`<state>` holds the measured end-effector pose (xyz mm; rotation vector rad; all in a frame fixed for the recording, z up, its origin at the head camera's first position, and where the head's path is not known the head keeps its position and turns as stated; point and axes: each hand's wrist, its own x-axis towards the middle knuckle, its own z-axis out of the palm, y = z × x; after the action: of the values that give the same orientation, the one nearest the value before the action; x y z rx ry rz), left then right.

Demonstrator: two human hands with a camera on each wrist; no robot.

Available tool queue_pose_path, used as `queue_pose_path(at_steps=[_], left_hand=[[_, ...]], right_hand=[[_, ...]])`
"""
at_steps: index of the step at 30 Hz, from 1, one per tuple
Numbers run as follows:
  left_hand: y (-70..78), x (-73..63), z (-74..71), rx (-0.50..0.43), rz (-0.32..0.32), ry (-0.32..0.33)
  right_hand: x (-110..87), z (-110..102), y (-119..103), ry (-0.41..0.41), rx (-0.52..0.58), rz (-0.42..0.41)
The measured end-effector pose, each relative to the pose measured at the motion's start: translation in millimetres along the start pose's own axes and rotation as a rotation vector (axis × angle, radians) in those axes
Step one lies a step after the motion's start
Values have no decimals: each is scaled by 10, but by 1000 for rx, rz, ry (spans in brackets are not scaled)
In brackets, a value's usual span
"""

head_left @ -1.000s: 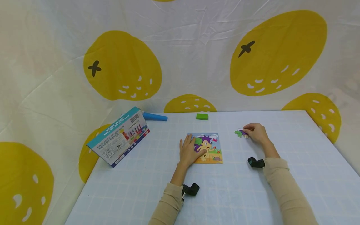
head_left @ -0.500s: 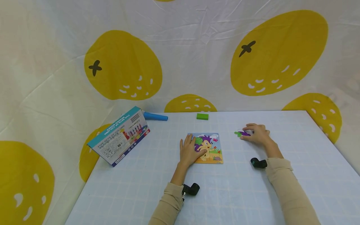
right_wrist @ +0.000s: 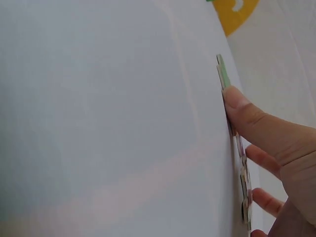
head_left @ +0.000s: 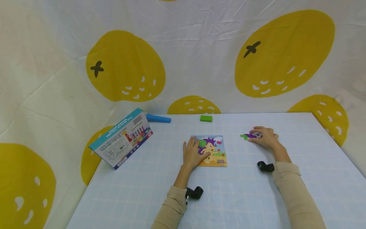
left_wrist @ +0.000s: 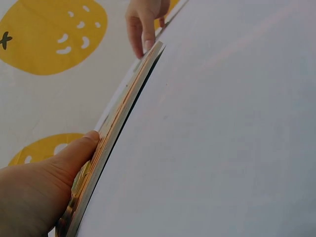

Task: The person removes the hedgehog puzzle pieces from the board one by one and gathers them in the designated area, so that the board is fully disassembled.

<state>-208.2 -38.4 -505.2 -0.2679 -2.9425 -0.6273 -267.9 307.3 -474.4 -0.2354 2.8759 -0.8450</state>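
My left hand [head_left: 194, 154] rests spread over the left part of a square jigsaw puzzle [head_left: 217, 156] showing a purple-haired hedgehog. In the left wrist view its thumb [left_wrist: 81, 153] lies on the puzzle near the board's edge. To the right of the board, my right hand [head_left: 266, 138] holds a small group of green and purple puzzle pieces [head_left: 249, 135] on the table between thumb and fingers. The right wrist view shows the thumb [right_wrist: 247, 111] against the near edge of the pieces [right_wrist: 223, 74], with fingers beyond them. The hand partly covers the pieces.
A cardboard box [head_left: 123, 140] leans at the table's left edge. A blue tapered tube [head_left: 158, 119] lies beside it at the back. A green block [head_left: 206, 118] stands near the back edge of the white-blue tablecloth [head_left: 223, 197].
My right hand has spread from a fingertip pinch to holding across the puzzle pieces, then shifted slightly right with them. My left hand stays in place on the board.
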Motion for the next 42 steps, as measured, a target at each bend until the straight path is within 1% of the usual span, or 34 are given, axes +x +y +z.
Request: queue_pose_path(at_steps=[5, 13, 22, 29, 32, 34, 37, 40, 42], left_hand=[[5, -4, -6, 0, 5, 0], [4, -2, 0, -2, 4, -3], [4, -4, -7, 23, 19, 7], [-3, 0, 2, 26, 15, -4], [0, -2, -8, 30, 10, -11], [2, -3, -12, 33, 9, -14], [3, -2, -8, 34, 12, -11], [4, -4, -2, 26, 14, -6], [8, -7, -4, 19, 12, -6]], right_hand=[[-23, -1, 7, 24, 7, -18], [-44, -15, 46, 27, -5, -27], [-71, -16, 46, 59, -8, -45], [-63, 2, 47, 68, -25, -42], [-65, 17, 53, 65, -15, -34], [-70, 37, 53, 83, -9, -38], [-79, 83, -2, 155, 7, -55], [-67, 145, -146, 224, 31, -85], [-41, 201, -279, 234, 61, -105]])
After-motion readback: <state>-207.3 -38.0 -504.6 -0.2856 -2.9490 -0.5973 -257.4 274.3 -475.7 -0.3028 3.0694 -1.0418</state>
